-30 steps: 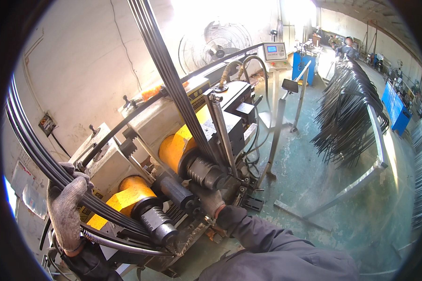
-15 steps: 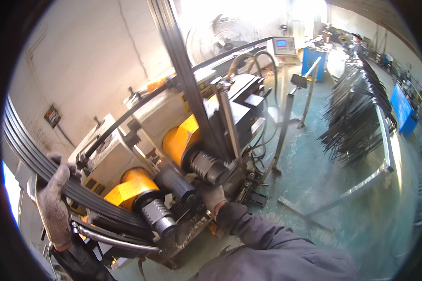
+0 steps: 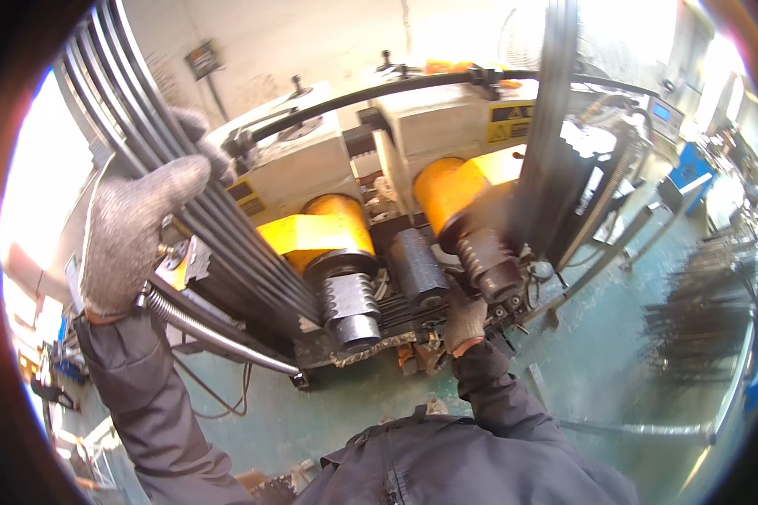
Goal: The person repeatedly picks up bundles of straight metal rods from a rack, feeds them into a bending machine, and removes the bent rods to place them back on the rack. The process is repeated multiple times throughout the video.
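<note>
My left hand (image 3: pixel 135 219), in a grey knit glove, is closed around several long dark metal bars (image 3: pixel 219 227) lying side by side. They slant from the upper left down to a ridged steel roller (image 3: pixel 349 295) on the machine's left side. My gloved right hand (image 3: pixel 465 320) reaches in low at the machine's front, between a dark hexagonal cylinder (image 3: pixel 417 269) and the right ridged roller (image 3: pixel 487 265); its fingers are mostly hidden. Yellow arms (image 3: pixel 312 236) sit behind both rollers. A second upright bundle of bars (image 3: pixel 552 109) rises behind the right roller, blurred.
A coiled spring (image 3: pixel 177 320) on a rod runs below my left hand. A dark rail (image 3: pixel 354 99) crosses the machine's back. At the right, a rack holds many thin dark rods (image 3: pixel 699 303) above the green floor (image 3: pixel 598 370). A small control box (image 3: pixel 664 118) stands farther back.
The view has turned, so the machine lies more level and the bars look steeper. My left hand keeps its grip on the bars. My right hand stays low at the machine's front.
</note>
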A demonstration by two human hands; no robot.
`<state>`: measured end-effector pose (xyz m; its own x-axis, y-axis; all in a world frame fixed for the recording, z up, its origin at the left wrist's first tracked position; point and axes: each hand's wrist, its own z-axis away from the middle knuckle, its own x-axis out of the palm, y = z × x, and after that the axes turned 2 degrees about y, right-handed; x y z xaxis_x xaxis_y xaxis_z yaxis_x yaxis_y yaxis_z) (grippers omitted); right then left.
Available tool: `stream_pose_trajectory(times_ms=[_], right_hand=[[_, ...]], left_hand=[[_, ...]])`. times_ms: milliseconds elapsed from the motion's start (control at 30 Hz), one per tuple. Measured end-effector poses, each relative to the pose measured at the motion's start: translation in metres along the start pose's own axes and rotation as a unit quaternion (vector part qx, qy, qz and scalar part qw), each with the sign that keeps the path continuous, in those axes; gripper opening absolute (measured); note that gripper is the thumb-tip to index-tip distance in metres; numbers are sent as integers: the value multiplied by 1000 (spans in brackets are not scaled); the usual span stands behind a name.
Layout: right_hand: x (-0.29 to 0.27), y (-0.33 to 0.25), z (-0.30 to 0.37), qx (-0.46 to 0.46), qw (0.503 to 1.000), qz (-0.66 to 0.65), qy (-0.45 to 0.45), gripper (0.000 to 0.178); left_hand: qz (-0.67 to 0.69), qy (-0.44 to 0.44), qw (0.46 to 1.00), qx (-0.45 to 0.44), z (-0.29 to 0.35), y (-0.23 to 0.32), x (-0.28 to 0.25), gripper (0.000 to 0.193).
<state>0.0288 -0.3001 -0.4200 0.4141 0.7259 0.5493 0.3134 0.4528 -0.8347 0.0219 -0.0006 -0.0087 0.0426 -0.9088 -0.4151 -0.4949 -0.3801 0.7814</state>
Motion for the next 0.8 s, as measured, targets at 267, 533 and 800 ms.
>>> stream_pose_trajectory(times_ms=[267,533,800], right_hand=[[-1,-1,-1,47,998,49,-10,29],[-71,47,-16,-188,741,625,-156,34],[-46,36,-28,159,972,128,-112,34]], left_hand=[[-37,28,999,-26,1,1,1,42],[-400,-106,830,375,-4,-31,-38,50],[-490,-38,765,416,-17,-32,-33,30]])
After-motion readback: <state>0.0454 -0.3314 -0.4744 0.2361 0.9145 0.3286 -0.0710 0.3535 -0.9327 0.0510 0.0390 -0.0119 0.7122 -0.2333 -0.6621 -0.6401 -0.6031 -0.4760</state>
